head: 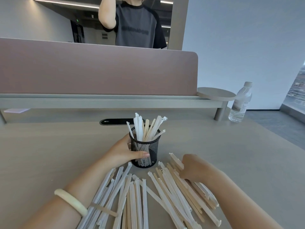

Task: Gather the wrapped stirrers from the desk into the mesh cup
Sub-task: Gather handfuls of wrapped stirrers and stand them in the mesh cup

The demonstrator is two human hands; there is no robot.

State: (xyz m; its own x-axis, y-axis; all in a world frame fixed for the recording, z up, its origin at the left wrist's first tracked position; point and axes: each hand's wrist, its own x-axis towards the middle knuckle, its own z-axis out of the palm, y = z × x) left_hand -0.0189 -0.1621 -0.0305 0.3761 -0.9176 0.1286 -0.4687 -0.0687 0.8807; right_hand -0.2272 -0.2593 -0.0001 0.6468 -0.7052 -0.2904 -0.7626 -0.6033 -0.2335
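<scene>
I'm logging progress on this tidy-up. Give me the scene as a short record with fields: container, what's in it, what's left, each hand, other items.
container: black mesh cup, upright on the desk
in cup: several stirrers, some wrapped, some bare wood, standing up
left on desk: many wrapped stirrers fanned out in front of the cup
left hand: gripping the cup's side
right hand: pressed on the right side of the pile
other items: water bottle at far right; bangle on left wrist

Bright, even daylight enters from the window at the right; shadows stay soft, edges bow with wide-angle distortion, detail slightly soft.
</scene>
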